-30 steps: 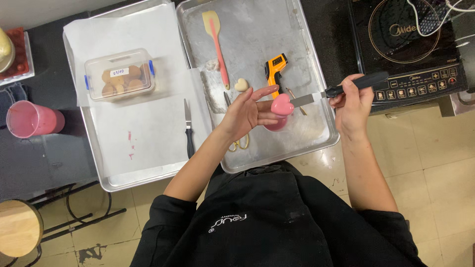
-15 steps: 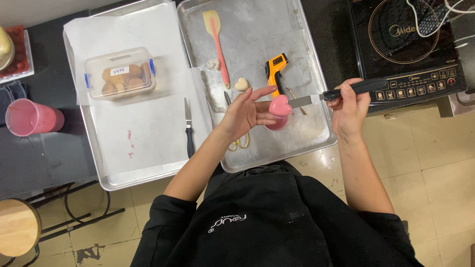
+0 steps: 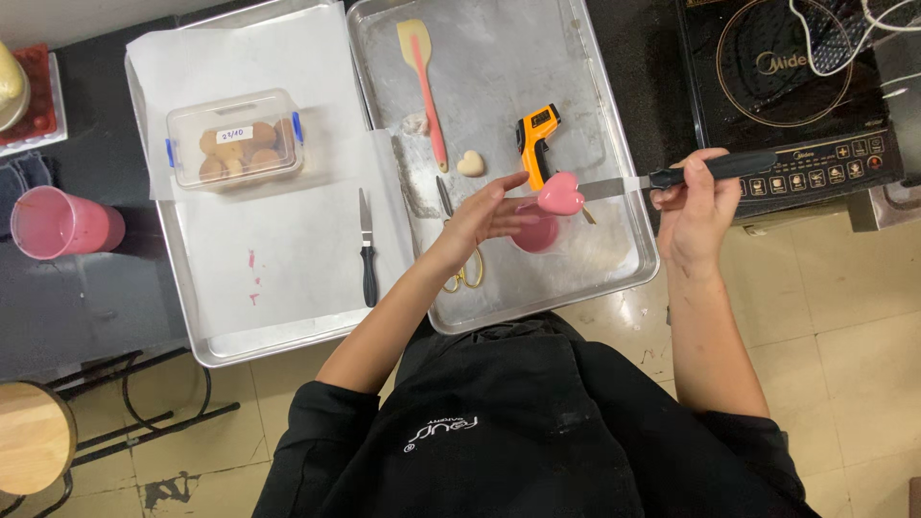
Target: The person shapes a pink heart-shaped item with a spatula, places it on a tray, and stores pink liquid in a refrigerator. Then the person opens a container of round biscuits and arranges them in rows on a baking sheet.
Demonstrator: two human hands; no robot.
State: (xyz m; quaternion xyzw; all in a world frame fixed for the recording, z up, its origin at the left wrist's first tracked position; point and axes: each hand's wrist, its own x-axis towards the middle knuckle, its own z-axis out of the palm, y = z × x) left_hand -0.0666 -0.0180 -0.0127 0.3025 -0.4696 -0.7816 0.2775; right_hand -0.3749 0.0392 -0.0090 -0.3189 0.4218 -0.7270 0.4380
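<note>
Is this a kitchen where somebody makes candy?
Probably yes, a small sweet-making kitchen. A pink heart-shaped sweet sits on a palette knife over metal trays, with a silicone spatula, an induction hob and an orange thermometer gun nearby.

One view only, looking straight down from above the person's head, far enough up to take in both forearms, the dark apron and the tiled floor. Two metal trays [image 3: 614, 278] fill the upper middle, an induction cooktop [image 3: 767, 105] sits top right, a wooden stool [image 3: 34, 436] bottom left
</note>
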